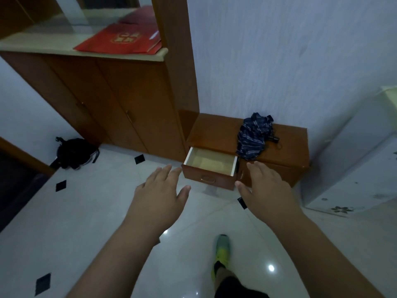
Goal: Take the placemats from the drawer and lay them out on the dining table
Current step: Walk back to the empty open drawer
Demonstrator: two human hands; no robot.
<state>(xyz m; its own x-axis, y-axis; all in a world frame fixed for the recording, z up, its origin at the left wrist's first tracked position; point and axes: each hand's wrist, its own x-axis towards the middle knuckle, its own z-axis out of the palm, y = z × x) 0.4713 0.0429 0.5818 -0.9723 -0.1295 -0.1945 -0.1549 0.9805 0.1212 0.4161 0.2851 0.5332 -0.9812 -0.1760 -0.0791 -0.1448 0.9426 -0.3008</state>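
A low wooden cabinet (285, 145) stands against the wall, and its left drawer (209, 178) is pulled out. The drawer's pale inside shows a flat light-coloured layer on the bottom; I cannot tell whether that is a placemat. My left hand (159, 196) is stretched forward with fingers spread, just left of the drawer front. My right hand (263, 188) is also spread and empty, just right of the drawer. Neither hand touches the drawer. No dining table is in view.
A dark striped cloth (254, 136) lies crumpled on the low cabinet. A tall wooden cupboard (120, 104) with a red bag (120, 40) on its shelf stands to the left. A black bag (75, 152) sits on the tiled floor. A white appliance (361, 168) is at the right. My foot (222, 252) is below.
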